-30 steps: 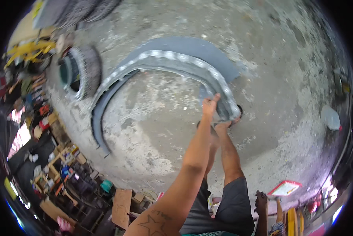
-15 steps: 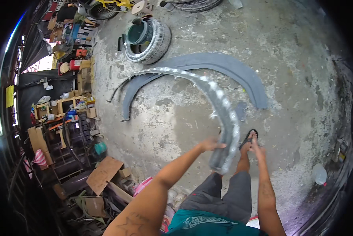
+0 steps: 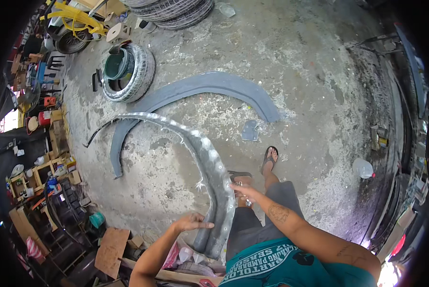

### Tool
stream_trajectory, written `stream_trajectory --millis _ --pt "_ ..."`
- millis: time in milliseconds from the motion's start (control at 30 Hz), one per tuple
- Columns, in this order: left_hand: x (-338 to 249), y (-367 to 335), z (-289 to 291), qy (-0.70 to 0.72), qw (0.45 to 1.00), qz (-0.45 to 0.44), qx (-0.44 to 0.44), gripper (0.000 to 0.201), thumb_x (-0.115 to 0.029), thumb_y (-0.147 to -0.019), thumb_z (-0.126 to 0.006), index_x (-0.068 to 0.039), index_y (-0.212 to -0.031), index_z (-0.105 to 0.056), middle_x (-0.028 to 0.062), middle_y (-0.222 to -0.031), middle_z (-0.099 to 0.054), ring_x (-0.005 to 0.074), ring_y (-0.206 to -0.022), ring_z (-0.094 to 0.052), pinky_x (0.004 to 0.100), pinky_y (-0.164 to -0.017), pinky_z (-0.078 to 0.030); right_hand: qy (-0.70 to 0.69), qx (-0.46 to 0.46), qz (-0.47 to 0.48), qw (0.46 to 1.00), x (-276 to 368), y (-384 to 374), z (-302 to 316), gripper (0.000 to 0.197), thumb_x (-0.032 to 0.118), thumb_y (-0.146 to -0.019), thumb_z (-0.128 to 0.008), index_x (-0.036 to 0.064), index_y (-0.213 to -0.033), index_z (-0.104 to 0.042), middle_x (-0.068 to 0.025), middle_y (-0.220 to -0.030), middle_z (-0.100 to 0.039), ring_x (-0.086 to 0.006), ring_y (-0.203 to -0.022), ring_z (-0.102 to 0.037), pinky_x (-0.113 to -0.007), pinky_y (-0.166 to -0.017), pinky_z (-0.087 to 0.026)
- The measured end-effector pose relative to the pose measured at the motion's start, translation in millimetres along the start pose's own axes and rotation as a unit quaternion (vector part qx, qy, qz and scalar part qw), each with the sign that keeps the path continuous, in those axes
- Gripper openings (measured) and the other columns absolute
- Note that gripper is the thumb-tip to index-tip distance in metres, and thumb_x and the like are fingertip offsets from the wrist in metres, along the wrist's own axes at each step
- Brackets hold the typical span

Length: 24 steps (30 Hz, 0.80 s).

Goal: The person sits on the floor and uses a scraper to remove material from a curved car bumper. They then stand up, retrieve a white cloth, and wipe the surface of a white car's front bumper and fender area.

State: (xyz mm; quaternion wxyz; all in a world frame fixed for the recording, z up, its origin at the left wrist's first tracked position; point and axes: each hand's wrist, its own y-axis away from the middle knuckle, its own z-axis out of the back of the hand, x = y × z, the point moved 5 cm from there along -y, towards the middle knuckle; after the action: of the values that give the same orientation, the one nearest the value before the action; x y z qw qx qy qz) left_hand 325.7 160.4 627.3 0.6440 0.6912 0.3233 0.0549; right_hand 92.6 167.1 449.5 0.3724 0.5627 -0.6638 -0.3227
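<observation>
Left hand [image 3: 191,223] open against curved grey fender trim [image 3: 209,167]; right hand [image 3: 243,192] open opposite; trim arcs away toward tyre [image 3: 131,71].

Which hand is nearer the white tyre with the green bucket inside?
Left. The left hand is on the tyre's side of the curved panel; the right hand is beyond it.

You stand on a rough, stained concrete floor [image 3: 319,62] in daylight. Take the tyre [image 3: 133,71] with the green bucket [image 3: 115,66] inside it as reference. Beyond it, more tyres [image 3: 171,12] are stacked. To its left, cluttered wooden shelves [image 3: 37,167] line the wall. Far to its right lies a clear plastic bottle [image 3: 363,168].
</observation>
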Motion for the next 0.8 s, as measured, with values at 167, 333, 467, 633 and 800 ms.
stream_trajectory --millis 167,333,467,633,800 --pt "37 49 -14 0.01 1.0 -0.01 0.02 0.057 -0.061 -0.075 -0.073 -0.01 -0.056 -0.059 -0.0059 -0.054 -0.042 0.0084 -0.055 -0.039 0.0311 -0.051 -0.03 0.111 -0.025 0.017 0.993 -30 -20 -29 0.029 0.031 -0.082 -0.078 0.0096 -0.095 -0.064 0.0034 -0.082 -0.059 -0.0037 -0.066 -0.05 -0.02 -0.045 -0.025" --pt "69 91 -28 0.04 0.995 -0.094 0.009 0.062 -0.065 -0.076 -0.069 -0.006 -0.06 -0.06 -0.0038 -0.056 -0.045 0.0108 -0.056 -0.041 0.0326 -0.052 -0.033 0.149 -0.095 0.068 0.982 -51 -27 -56 0.058 0.036 -0.071 -0.085 0.0051 -0.113 -0.059 -0.0021 -0.088 -0.06 -0.0119 -0.064 -0.055 -0.024 -0.05 -0.038" --pt "134 92 -40 0.006 0.989 -0.147 0.0 0.067 -0.064 -0.079 -0.067 0.002 -0.068 -0.061 0.0001 -0.058 -0.047 0.0153 -0.056 -0.045 0.0372 -0.053 -0.036 0.109 -0.024 -0.036 0.993 -17 11 -136 0.06 0.03 -0.079 -0.081 -0.0016 -0.123 -0.055 -0.011 -0.106 -0.064 -0.0188 -0.086 -0.066 -0.027 -0.057 -0.049" --pt "142 124 -53 0.062 0.983 -0.154 -0.084 0.061 -0.06 -0.081 -0.067 0.001 -0.08 -0.066 0.0088 -0.063 -0.058 0.0201 -0.064 -0.056 0.0379 -0.059 -0.044 0.237 0.008 0.029 0.971 8 34 -175 0.034 0.025 -0.086 -0.073 0.0053 -0.109 -0.058 -0.0016 -0.088 -0.065 -0.0093 -0.067 -0.061 -0.023 -0.046 -0.041" --pt "184 102 -101 0.095 0.959 -0.207 -0.169 0.064 -0.061 -0.081 -0.065 0.001 -0.098 -0.068 0.016 -0.08 -0.066 0.0295 -0.08 -0.064 0.0417 -0.072 -0.049 0.347 0.002 0.089 0.934 16 55 -201 0.025 0.023 -0.089 -0.07 0.0055 -0.103 -0.06 0.0009 -0.076 -0.062 -0.006 -0.054 -0.051 -0.022 -0.044 -0.034"
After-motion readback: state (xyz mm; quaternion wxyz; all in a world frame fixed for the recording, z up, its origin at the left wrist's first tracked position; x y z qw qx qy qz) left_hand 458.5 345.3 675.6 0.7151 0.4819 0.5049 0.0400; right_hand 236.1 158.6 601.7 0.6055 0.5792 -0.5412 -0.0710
